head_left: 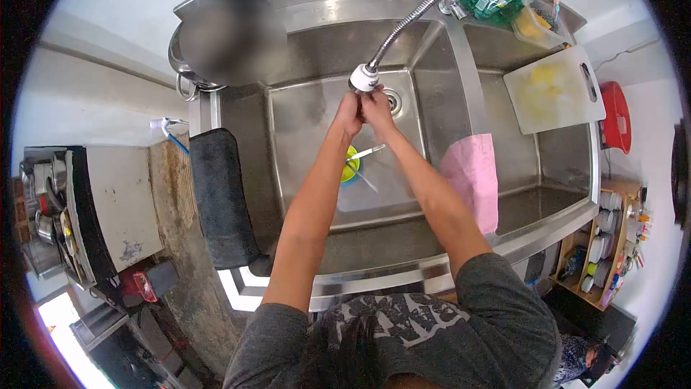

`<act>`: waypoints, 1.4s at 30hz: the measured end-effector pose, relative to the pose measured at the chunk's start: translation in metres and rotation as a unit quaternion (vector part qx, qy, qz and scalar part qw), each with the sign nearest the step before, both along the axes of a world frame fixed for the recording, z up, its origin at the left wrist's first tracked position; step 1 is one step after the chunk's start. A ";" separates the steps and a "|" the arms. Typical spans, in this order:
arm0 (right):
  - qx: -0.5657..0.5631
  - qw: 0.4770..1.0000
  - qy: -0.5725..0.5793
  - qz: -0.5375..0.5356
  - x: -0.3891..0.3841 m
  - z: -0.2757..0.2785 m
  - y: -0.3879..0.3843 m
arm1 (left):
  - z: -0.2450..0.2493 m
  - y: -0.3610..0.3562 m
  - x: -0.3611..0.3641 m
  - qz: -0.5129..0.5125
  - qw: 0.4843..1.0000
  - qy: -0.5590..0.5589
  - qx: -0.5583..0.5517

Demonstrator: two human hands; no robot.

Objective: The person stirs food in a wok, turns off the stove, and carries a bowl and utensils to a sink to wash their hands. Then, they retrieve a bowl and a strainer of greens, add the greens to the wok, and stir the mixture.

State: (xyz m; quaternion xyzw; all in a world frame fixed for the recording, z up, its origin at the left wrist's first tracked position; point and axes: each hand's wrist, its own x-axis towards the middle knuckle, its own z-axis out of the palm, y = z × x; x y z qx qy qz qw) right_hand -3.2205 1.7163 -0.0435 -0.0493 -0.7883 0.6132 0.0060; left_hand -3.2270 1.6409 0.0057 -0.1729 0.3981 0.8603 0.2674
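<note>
Clock directions read from the paired hands. Left hand (349, 114) and right hand (375, 107) side by side above the sink (306, 119), just below the white faucet head (364, 78) at 12 o'clock. Fingers of both largely hidden; opening and any grip cannot be told, nor contact with the faucet head. Drain (393, 101) just beside right hand, 3 o'clock. Yellow-green bowl (352, 151) on basin floor, 6 o'clock, between forearms, with white-handled utensil (373, 151) across it. Pink cloth (473, 180) over divider, 4 o'clock; dark towel (222, 198), 8 o'clock.
</note>
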 end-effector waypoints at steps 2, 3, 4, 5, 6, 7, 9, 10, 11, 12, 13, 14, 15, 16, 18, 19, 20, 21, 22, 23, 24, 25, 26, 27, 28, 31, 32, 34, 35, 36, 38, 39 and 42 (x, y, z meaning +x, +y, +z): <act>0.237 0.967 -0.041 0.085 0.004 0.032 0.007 | -0.031 -0.003 -0.005 0.011 1.000 -0.005 -0.001; 0.195 0.977 -0.017 0.081 0.015 0.040 0.006 | -0.061 -0.009 -0.016 0.024 1.000 0.004 -0.003; 0.225 0.966 0.092 0.085 0.022 0.045 0.008 | -0.076 -0.013 -0.023 0.036 0.999 0.014 -0.004; 0.251 0.943 0.200 0.088 0.027 0.047 0.015 | -0.046 -0.014 -0.018 0.097 0.994 -0.036 0.036; 0.272 0.909 0.303 0.092 0.032 0.049 0.022 | -0.040 -0.014 -0.015 0.116 0.992 -0.050 0.020; 0.343 0.876 0.324 0.097 0.027 0.045 0.038 | -0.037 -0.012 -0.014 0.137 0.989 -0.061 0.005; 0.336 0.934 0.104 0.057 0.021 0.079 0.062 | -0.034 -0.009 -0.007 0.163 0.982 -0.090 -0.035; 0.351 0.931 0.096 0.012 0.013 0.101 0.074 | -0.032 -0.011 -0.001 0.143 0.979 -0.070 -0.127; 0.366 0.926 0.088 -0.034 0.001 0.120 0.087 | -0.030 -0.014 0.008 0.122 0.967 -0.050 -0.219; 0.323 0.930 0.149 -0.091 -0.014 0.131 0.101 | -0.028 -0.017 0.011 0.102 0.945 -0.029 -0.309; 0.276 0.927 0.206 -0.146 -0.029 0.139 0.116 | -0.025 -0.021 0.013 0.088 0.920 -0.005 -0.381; 0.257 0.916 0.226 -0.209 -0.043 0.151 0.128 | -0.022 -0.024 0.015 0.074 0.889 0.019 -0.451; 0.237 0.901 0.243 -0.270 -0.057 0.158 0.141 | -0.020 -0.029 0.018 0.058 0.852 0.041 -0.519; 0.317 0.847 0.295 -0.307 -0.078 0.147 0.162 | -0.027 -0.038 0.018 0.011 0.844 0.071 -0.532; 0.385 0.825 0.283 -0.303 -0.105 0.135 0.190 | -0.048 -0.059 0.012 -0.082 0.821 0.125 -0.551; 0.375 0.862 0.220 -0.262 -0.111 0.137 0.195 | -0.047 -0.063 0.013 -0.076 0.785 0.156 -0.595; 0.363 0.893 0.155 -0.217 -0.116 0.137 0.199 | -0.044 -0.069 0.015 -0.070 0.745 0.184 -0.638; 0.370 0.892 0.153 -0.208 -0.120 0.135 0.202 | -0.041 -0.077 0.019 -0.067 0.701 0.209 -0.678; 0.378 0.892 0.152 -0.198 -0.124 0.132 0.206 | -0.042 -0.088 0.022 -0.072 0.682 0.215 -0.695; 0.385 0.890 0.153 -0.190 -0.130 0.127 0.211 | -0.044 -0.100 0.020 -0.077 0.663 0.224 -0.710; 0.337 0.917 0.133 -0.168 -0.138 0.118 0.222 | -0.042 -0.109 0.023 -0.080 0.643 0.235 -0.725; 0.287 0.940 0.112 -0.147 -0.147 0.107 0.235 | -0.034 -0.117 0.029 -0.066 0.652 0.216 -0.724; 0.238 0.959 0.091 -0.128 -0.149 0.107 0.232 | -0.024 -0.124 0.032 -0.050 0.661 0.198 -0.722; 0.171 0.974 0.080 -0.124 -0.149 0.105 0.229 | -0.015 -0.130 0.035 -0.035 0.669 0.182 -0.719; 0.104 0.985 0.067 -0.121 -0.140 0.117 0.221 | -0.016 -0.138 0.039 -0.050 0.667 0.183 -0.720; -0.002 0.994 0.039 -0.102 -0.140 0.120 0.221 | -0.016 -0.153 0.051 -0.090 0.671 0.184 -0.712; -0.021 0.995 0.031 -0.094 -0.143 0.118 0.225 | -0.013 -0.154 0.060 -0.098 0.678 0.181 -0.706; 0.024 0.997 0.025 -0.068 -0.148 0.117 0.231 | -0.005 -0.154 0.070 -0.098 0.685 0.171 -0.702; 0.045 0.997 0.021 -0.057 -0.149 0.116 0.234 | -0.001 -0.152 0.074 -0.095 0.685 0.164 -0.704; 0.094 0.993 0.035 -0.061 -0.151 0.111 0.237 | 0.004 -0.151 0.077 -0.093 0.685 0.157 -0.706; 0.191 0.977 0.063 -0.070 -0.156 0.106 0.240 | 0.010 -0.151 0.083 -0.087 0.699 0.156 -0.692; 0.181 0.978 0.072 -0.078 -0.158 0.105 0.243 | 0.013 -0.150 0.086 -0.084 0.706 0.156 -0.686; 0.226 0.957 0.137 -0.117 -0.140 0.112 0.226 | 0.017 -0.152 0.092 -0.082 0.714 0.155 -0.678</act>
